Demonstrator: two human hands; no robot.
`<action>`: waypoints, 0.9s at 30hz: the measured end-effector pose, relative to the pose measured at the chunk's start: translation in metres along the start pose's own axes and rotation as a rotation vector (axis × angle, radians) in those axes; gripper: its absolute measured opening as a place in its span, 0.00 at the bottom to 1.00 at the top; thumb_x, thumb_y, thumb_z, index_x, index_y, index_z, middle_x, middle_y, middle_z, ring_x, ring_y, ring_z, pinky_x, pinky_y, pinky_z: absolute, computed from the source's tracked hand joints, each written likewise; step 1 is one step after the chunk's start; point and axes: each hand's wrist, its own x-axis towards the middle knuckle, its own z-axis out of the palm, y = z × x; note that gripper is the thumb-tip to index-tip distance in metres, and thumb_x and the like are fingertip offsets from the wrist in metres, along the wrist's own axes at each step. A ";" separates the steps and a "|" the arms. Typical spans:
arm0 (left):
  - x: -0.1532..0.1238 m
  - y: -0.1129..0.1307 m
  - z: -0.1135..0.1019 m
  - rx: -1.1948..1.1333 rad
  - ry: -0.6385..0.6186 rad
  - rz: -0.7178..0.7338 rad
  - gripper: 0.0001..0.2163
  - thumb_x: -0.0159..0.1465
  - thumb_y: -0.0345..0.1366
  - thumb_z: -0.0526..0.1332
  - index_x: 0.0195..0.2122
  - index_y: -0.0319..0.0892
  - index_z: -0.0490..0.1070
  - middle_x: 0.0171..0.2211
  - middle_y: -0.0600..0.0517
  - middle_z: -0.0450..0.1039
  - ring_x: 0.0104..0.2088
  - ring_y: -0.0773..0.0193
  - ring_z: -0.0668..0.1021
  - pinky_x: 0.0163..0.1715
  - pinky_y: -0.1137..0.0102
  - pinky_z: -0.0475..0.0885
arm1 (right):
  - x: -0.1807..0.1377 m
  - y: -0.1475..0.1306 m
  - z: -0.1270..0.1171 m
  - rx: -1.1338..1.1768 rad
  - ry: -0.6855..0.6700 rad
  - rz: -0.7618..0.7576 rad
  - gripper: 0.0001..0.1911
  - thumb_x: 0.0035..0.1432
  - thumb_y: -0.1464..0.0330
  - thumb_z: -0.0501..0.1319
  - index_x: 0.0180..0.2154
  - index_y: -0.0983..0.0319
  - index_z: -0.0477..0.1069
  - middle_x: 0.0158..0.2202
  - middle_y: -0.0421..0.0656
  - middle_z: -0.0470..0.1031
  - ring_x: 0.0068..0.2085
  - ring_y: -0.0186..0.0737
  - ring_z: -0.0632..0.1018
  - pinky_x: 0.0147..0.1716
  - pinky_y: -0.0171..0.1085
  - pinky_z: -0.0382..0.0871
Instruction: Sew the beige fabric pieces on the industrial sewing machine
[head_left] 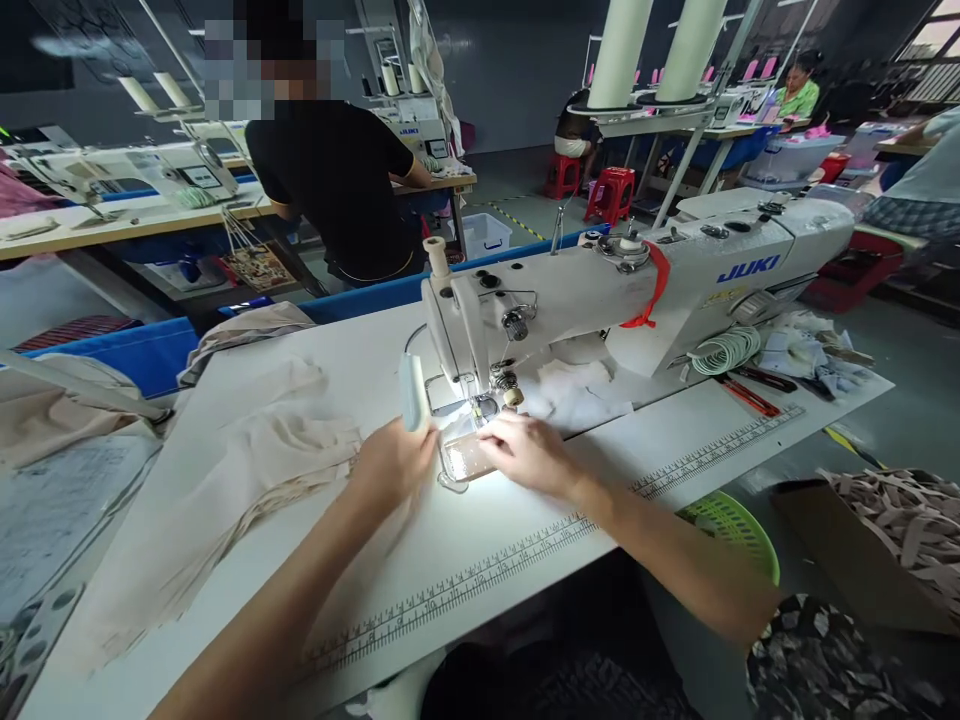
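Observation:
A white Juki sewing machine [637,280] stands on a white sewing table [525,540] with a printed ruler along its front edge. My left hand [394,465] rests on beige fabric [247,470] just left of the needle plate [469,455], fingers curled on the cloth. My right hand [529,452] lies just right of the presser foot [480,408], fingers pressed down on a small piece at the lit plate. What lies under its fingers is washed out by the lamp.
White cloth pieces [574,395] lie under the machine arm. Scissors [750,395], coiled cord and scraps sit at the table's right end. A green basket [731,525] and a box of beige strips [900,530] stand right. A person in black [337,180] works behind.

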 end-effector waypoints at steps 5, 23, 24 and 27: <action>-0.022 0.004 -0.028 -0.523 -0.118 -0.119 0.19 0.65 0.52 0.57 0.28 0.45 0.76 0.22 0.54 0.73 0.26 0.61 0.75 0.29 0.68 0.69 | 0.004 -0.036 0.014 0.063 -0.110 0.184 0.16 0.62 0.55 0.71 0.43 0.60 0.78 0.43 0.46 0.80 0.40 0.42 0.79 0.38 0.38 0.71; -0.098 -0.057 -0.020 -0.054 0.155 -0.163 0.13 0.69 0.46 0.55 0.34 0.47 0.72 0.31 0.50 0.82 0.30 0.56 0.81 0.27 0.67 0.69 | 0.001 -0.011 0.016 0.056 0.027 -0.181 0.17 0.71 0.74 0.51 0.33 0.57 0.73 0.33 0.46 0.79 0.33 0.42 0.76 0.32 0.41 0.67; -0.095 -0.060 -0.020 0.023 0.215 -0.106 0.12 0.70 0.44 0.55 0.35 0.46 0.73 0.32 0.49 0.82 0.33 0.55 0.81 0.29 0.67 0.71 | -0.002 -0.013 0.014 0.041 0.034 -0.178 0.16 0.72 0.73 0.52 0.33 0.57 0.73 0.34 0.46 0.79 0.33 0.41 0.76 0.32 0.40 0.67; -0.084 -0.071 -0.025 0.221 0.385 0.042 0.11 0.72 0.38 0.54 0.40 0.45 0.77 0.39 0.44 0.83 0.41 0.51 0.82 0.37 0.61 0.76 | -0.026 -0.029 0.008 0.045 0.026 -0.169 0.10 0.72 0.66 0.59 0.36 0.58 0.72 0.33 0.43 0.78 0.33 0.39 0.76 0.31 0.39 0.65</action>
